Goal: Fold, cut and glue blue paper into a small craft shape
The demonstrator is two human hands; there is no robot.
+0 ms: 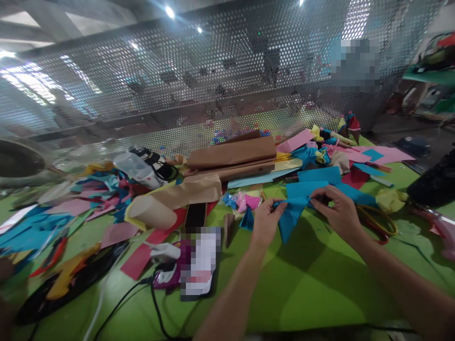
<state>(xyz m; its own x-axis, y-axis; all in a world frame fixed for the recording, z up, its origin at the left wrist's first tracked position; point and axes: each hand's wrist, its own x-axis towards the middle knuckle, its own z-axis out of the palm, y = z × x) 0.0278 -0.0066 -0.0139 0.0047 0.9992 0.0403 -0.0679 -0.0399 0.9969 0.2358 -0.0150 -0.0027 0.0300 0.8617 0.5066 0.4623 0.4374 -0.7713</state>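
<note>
A pair of bare hands works a piece of blue paper above a bright green table, the sheet pinched at both upper corners. The left hand grips the left corner between thumb and forefinger, closed tight on the edge, while the right hand pinches the opposite corner in a similarly narrow hold. Between the two sets of fingertips, the paper spans the gap and tapers to a point that hangs below them. Just beside the left hand lie a small folded blue piece and shiny pink and blue wrapped bits, with a brown paper cone a little farther left. Larger blue sheets spread beyond the fingers. Near the right wrist rest yellow-handled scissors, with crumpled yellow paper behind them.
</note>
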